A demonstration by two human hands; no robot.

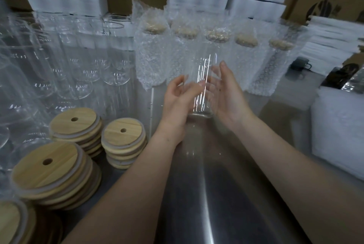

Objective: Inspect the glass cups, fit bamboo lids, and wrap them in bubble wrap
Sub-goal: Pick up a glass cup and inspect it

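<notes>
- Forearms rise from the bottom edge and meet at frame centre, above the steel table (216,194).
- Fingers of the left hand (177,98) curl loosely round the glass cup (202,90). The right hand (229,96) lays near-straight fingers flat against the cup's other side. Blur smears the glass, so the firmness of the hold is hard to judge.
- Held clear of the table, the cup's long axis is near upright: base toward the lower frame, mouth toward the wrapped cups (153,56) at upper middle.
- Likely risk: smooth glass pressed lightly between palms could slip and strike the steel.
- Bamboo lids (78,123) wait at lower left; none is fitted yet.
</notes>
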